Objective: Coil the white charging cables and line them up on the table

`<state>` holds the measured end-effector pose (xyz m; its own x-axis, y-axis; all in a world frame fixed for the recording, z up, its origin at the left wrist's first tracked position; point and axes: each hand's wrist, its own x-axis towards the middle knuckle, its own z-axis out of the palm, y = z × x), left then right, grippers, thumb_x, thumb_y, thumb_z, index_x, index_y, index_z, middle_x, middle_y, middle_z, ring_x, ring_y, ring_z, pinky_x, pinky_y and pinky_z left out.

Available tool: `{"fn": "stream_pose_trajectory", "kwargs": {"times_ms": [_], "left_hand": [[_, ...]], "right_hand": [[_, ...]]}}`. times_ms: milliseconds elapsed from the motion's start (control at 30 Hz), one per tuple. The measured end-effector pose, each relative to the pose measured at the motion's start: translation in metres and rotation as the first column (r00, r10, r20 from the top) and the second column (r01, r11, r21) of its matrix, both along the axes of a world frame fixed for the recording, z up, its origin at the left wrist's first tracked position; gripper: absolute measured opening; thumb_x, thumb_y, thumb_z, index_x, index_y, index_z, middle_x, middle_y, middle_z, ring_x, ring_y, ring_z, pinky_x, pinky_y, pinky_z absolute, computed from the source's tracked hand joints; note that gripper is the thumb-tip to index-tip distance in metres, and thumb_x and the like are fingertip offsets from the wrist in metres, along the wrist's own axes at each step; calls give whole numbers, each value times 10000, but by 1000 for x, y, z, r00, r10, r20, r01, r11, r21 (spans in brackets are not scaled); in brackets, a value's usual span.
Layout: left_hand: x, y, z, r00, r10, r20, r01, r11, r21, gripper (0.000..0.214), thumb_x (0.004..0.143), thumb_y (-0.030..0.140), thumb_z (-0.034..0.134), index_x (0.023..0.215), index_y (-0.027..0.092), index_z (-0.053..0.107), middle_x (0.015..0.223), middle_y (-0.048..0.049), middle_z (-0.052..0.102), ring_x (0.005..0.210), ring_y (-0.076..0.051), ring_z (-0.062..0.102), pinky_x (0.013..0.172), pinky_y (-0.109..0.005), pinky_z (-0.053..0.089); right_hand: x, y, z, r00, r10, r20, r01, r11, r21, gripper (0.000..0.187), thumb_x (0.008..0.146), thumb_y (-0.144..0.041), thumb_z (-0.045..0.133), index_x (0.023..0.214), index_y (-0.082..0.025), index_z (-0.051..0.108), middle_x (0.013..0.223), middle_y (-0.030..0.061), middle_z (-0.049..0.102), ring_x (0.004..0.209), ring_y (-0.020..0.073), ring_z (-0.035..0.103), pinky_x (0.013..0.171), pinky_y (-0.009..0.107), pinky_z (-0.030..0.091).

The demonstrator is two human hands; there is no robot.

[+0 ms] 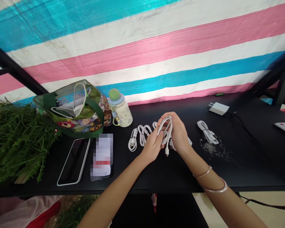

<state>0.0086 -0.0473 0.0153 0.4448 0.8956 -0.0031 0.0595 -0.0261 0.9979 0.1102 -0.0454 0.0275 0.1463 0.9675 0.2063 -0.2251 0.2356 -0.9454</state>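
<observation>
Left hand [153, 144], right hand [178, 134], both gripping coiled white cable [167, 128], perhaps 4 bundles [133, 141] beside

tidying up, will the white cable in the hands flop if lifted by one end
Probably floppy: the cable bends in loose loops between left hand and right hand. Likely light, being thin. Its plug hangs free, so it may swing.

A coiled white charging cable [165, 130] is held above a black tabletop [156, 171] between the left hand [153, 144] and the right hand [178, 131], both closed around its loops; one plug hangs below them. Several more bundled white cables [139, 136] are laid in a row just left of the hands, and another white cable bundle [207, 132] lies to the right. A white wall charger [218, 108] sits farther back. What appears to be a white-edged tablet [74, 161] lies near a green cartoon-printed bag [72, 109].
</observation>
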Motion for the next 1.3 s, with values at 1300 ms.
{"fn": "stream_pose_trajectory", "kwargs": {"times_ms": [1300], "left_hand": [[-10, 6, 15, 576, 368, -730, -78, 914, 399, 342, 974, 286, 253, 1166, 226, 529, 674, -22, 679, 716, -247, 674, 642, -290, 433]], "right_hand": [[3, 2, -7, 694, -390, 605, 265, 920, 289, 198, 793, -334, 525, 954, -231, 476, 491, -82, 512, 439, 142, 518, 481, 251, 361]]}}
